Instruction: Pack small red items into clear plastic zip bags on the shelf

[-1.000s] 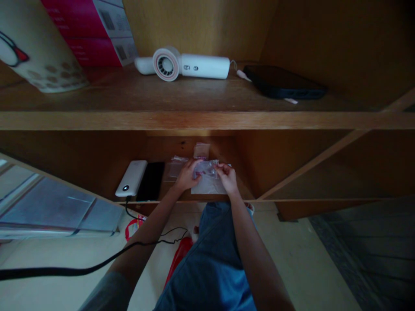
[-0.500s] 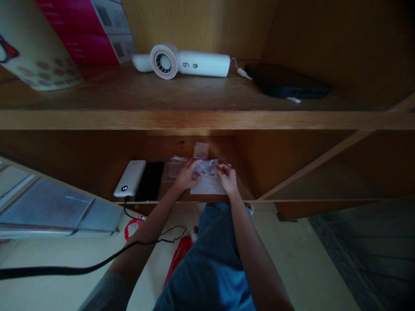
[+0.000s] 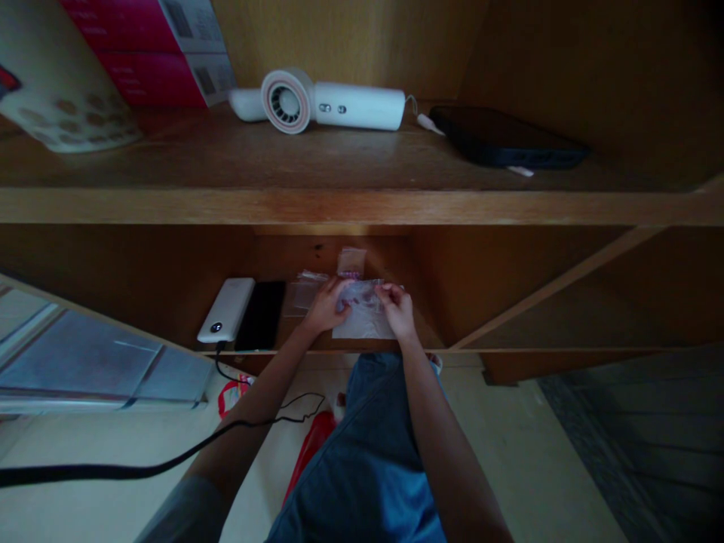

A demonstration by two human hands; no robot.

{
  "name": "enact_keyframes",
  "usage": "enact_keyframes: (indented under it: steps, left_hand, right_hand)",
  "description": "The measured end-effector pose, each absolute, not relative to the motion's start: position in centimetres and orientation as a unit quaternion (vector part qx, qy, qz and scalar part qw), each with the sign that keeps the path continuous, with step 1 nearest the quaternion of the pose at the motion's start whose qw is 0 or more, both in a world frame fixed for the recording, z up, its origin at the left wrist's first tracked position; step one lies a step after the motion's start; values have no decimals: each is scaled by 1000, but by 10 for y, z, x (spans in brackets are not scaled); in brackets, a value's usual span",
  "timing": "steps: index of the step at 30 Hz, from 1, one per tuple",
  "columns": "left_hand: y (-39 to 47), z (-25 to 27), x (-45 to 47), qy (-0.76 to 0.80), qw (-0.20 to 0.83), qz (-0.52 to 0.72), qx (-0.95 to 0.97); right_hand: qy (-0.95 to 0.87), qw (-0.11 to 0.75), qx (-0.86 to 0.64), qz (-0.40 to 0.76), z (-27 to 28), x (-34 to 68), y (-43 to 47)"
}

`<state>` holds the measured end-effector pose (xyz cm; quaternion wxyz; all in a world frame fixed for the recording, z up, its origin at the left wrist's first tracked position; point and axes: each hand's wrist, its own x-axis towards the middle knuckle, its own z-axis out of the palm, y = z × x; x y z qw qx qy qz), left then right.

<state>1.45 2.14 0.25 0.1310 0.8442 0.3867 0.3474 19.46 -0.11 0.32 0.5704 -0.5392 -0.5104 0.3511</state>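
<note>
Your left hand point(image 3: 326, 308), right hand point(image 3: 397, 309) pinch clear plastic bag point(image 3: 363, 292), handling apparently unfinished; pinkish-filled clear packet point(image 3: 351, 262) lies at twelve o'clock.

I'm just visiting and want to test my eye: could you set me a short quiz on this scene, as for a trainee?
1. True or false: the white fan lies on the upper shelf.
2. What are the left hand and right hand holding between them? A) a cup; B) a clear plastic bag; C) a cable.
3. Fill in: a ____ (colour) cable runs from the near end of the white device on the lower shelf.

Key: 1. True. 2. B. 3. Black.
</note>
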Motion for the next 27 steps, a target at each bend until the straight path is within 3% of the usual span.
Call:
enact_keyframes:
  steps: [8,16,27]
  left_hand:
    - [22,-1,16,404,147,342,835]
    - [25,-1,16,433,108,326,833]
    - [27,-1,13,443,236,378,778]
  right_hand:
    - [-571,518,-572,280,-4,200,-1]
    - [-533,551,-560,314,2,195,-1]
    - [-518,575,-550,314,-1,194,4]
